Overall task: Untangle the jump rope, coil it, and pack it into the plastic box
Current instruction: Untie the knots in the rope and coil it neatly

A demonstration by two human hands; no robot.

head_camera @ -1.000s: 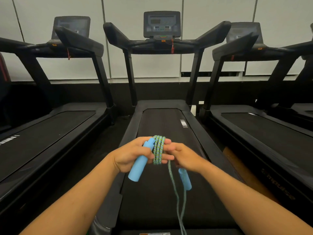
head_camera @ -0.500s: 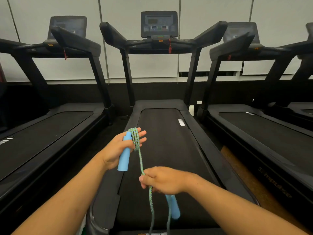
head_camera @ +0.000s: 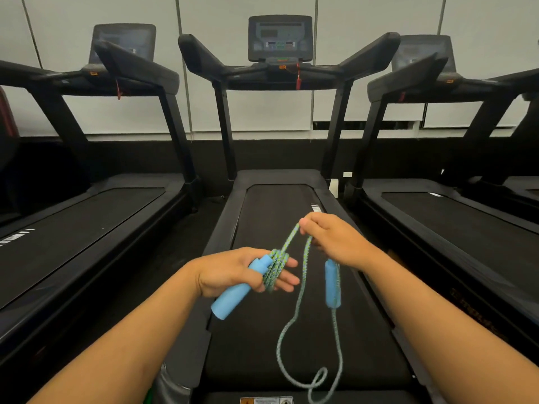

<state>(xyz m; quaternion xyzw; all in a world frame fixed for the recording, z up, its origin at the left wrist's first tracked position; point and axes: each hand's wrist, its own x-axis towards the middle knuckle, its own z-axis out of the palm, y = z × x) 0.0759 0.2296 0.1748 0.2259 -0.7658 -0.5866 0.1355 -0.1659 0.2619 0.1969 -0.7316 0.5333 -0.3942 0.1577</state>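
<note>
My left hand (head_camera: 233, 272) holds one blue foam handle (head_camera: 236, 290) of the jump rope, with several turns of the green-blue braided rope (head_camera: 275, 268) wound around its outstretched fingers. My right hand (head_camera: 335, 240) is raised to the right and pinches the rope between thumb and fingers. A strand runs taut from the coil up to that pinch. The second blue handle (head_camera: 332, 284) hangs under my right hand. The slack rope (head_camera: 291, 339) droops in a loop over the treadmill belt. No plastic box is in view.
I stand at the rear of the middle treadmill (head_camera: 291, 330), its console (head_camera: 280, 39) straight ahead. Treadmills stand on the left (head_camera: 73, 228) and right (head_camera: 452, 223), with narrow gaps of floor between them. A white wall is behind.
My right hand has risen from low near my body to up and right of the left hand, pulling the rope taut. The hanging handle and slack loop rose with it.
</note>
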